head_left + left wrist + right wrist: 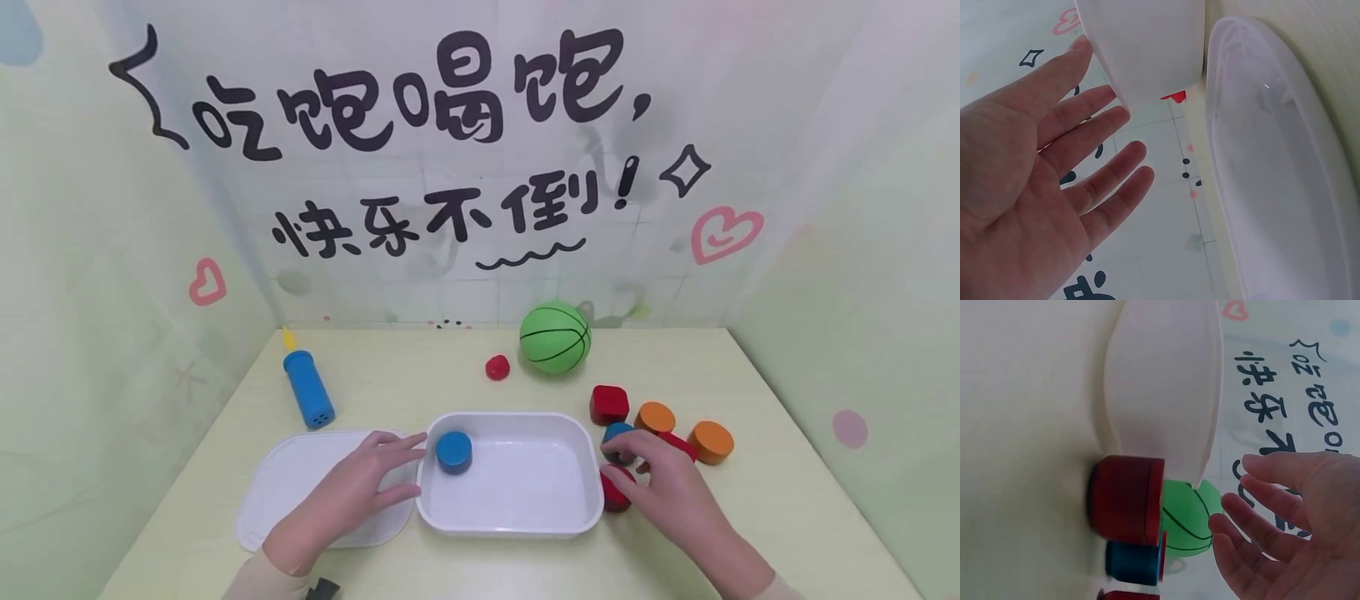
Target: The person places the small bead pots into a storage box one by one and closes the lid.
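A white rectangular box [510,531] stands in the middle of the table, with a blue round block [454,451] inside at its left end. My left hand [360,479] is at the box's left rim, its fingers spread and fairly straight, thumb and fingertips right at the wall. To the right of the box, my right hand [670,487] hovers over a cluster of blocks, fingers loosely bent and holding nothing. Closest to its fingertips are a red block [1127,500] and a blue block [1134,562]. Another red block [681,445] is partly hidden behind this hand.
A white lid [273,483] lies under my left forearm. Behind it is a blue hand pump [308,392] with a yellow tip. At the back sit a green ball [556,337] and a small red object [497,367]. Two orange round blocks [711,442] lie at the right.
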Available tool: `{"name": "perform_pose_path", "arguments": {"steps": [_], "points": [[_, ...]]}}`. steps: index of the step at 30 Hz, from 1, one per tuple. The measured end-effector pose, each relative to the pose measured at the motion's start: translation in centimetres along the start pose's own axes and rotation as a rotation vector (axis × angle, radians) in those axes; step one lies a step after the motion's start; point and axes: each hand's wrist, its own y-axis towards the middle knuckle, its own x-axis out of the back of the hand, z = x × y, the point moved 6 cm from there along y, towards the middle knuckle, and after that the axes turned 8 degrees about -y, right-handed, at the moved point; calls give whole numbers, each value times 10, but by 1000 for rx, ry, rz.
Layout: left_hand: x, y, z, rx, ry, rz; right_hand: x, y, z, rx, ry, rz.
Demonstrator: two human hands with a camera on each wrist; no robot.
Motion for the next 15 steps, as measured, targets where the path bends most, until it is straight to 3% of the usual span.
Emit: {"name": "perform_pose_path", "arguments": {"steps": [8, 15], "points": [[2, 1, -4, 1, 7, -3, 2, -14, -33, -96, -65, 72], [2, 1, -5, -17, 1, 3, -8, -21, -47, -119, 9, 112]]}}
